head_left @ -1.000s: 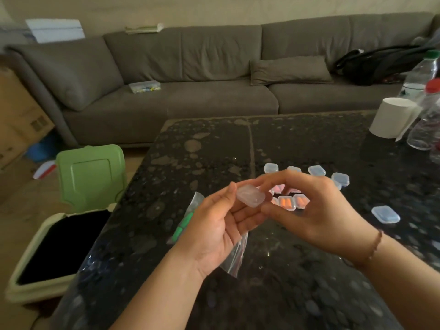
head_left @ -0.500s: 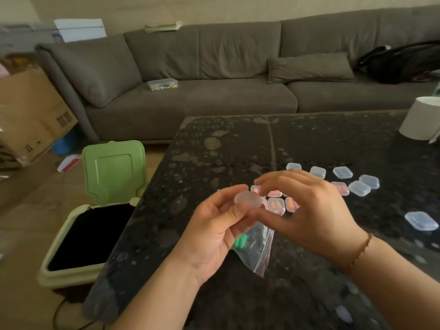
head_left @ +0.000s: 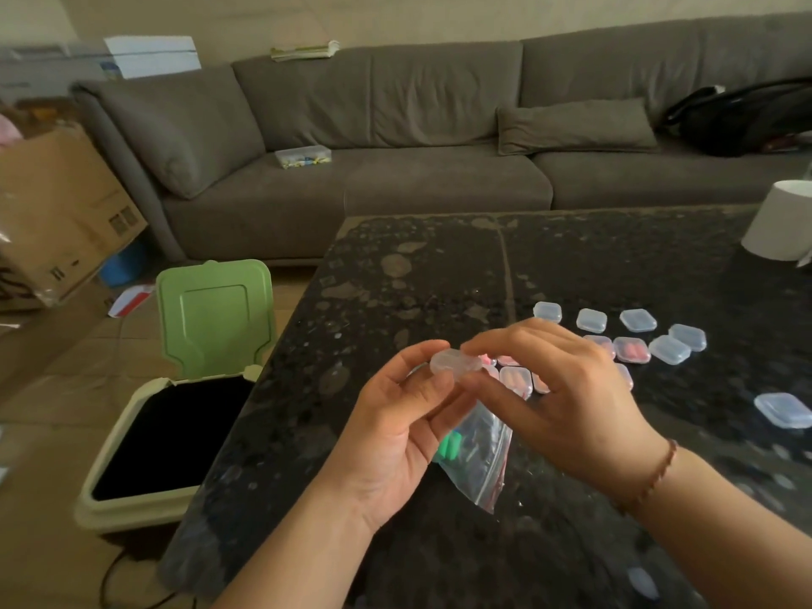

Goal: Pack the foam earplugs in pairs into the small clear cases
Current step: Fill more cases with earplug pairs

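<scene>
Both hands meet over the dark stone table [head_left: 439, 274] on one small clear case [head_left: 454, 363], held above the tabletop just in front of the packed cases. The left hand [head_left: 395, 428] grasps the case from below and from the left, its thumb on the near left edge and its curled fingers under it. The right hand [head_left: 567, 402] pinches the case's right end between thumb and forefinger, the other fingers loosely bent above it. Whether the case's lid is shut or partly open cannot be told, and nothing coloured shows inside it.

Under the hands a clear zip bag [head_left: 479, 459] hangs down from the left hand's fingers; green foam earplugs [head_left: 449, 446] show through it near its top left.

Just behind the hands lie cases with pink or orange earplugs in them, among them one [head_left: 515, 380] beside the right thumb and another [head_left: 632, 349] further right. Beyond those stands a row of three clear cases, [head_left: 547, 311], [head_left: 591, 320] and [head_left: 638, 320], and two more, [head_left: 669, 349] and [head_left: 687, 337], to their right. One case [head_left: 784, 410] lies apart near the table's right edge.

A white cup [head_left: 777, 222] stands at the far right of the table. Left of the table, on the floor, is a bin [head_left: 132, 498] with its green lid [head_left: 215, 318] raised. A grey sofa [head_left: 395, 169] runs behind the table, with a small clear box [head_left: 303, 156] on its seat, a cushion [head_left: 575, 125] and a black bag [head_left: 747, 116]. A cardboard box [head_left: 57, 213] stands at the far left.
</scene>
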